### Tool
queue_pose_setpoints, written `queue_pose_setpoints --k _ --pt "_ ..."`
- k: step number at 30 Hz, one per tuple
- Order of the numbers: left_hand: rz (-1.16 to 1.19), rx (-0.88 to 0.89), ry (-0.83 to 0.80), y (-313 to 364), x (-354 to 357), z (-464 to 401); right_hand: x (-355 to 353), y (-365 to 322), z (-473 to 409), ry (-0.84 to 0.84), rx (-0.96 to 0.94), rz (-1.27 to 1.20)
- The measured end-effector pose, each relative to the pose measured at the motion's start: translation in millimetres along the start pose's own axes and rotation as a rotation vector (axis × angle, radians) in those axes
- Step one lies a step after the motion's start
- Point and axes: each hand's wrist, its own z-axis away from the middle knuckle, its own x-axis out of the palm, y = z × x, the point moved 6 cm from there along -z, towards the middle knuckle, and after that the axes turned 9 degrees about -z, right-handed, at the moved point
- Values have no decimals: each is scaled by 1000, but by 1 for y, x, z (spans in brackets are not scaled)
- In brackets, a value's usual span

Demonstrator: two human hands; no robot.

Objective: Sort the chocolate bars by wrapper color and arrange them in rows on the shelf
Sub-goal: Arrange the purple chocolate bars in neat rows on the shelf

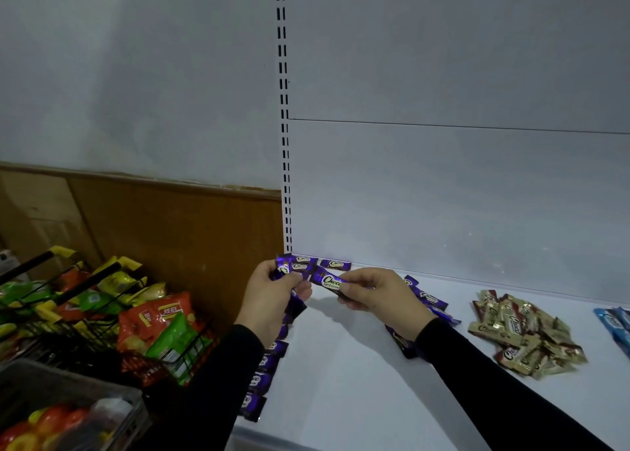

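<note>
My left hand [272,297] grips a bunch of purple chocolate bars [289,270] above the left end of the white shelf [341,365]. My right hand [375,294] pinches a single purple bar [329,280] just beside that bunch. A row of purple bars [264,365] runs along the shelf's left edge, and two more [335,264] lie at the back. Loose purple bars [429,300] lie behind my right wrist. A heap of gold bars [521,334] sits to the right, and blue bars [617,328] show at the right frame edge.
A black wire basket [102,314] with yellow-tipped handles holds snack bags left of the shelf. A clear bin [68,399] with colourful items is at the bottom left. The white back panel [443,195] and slotted upright [285,144] rise behind the shelf.
</note>
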Motion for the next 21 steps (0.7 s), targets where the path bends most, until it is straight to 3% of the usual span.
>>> queue_pose_setpoints --k 6,15,21 --pt "-73 36 27 6 -16 -2 -16 3 -30 121 -72 721" --pt "-25 37 15 7 -34 -12 -19 22 -88 143 -17 946" --pt "-25 33 30 4 -39 -22 -22 25 -88 152 -118 958"
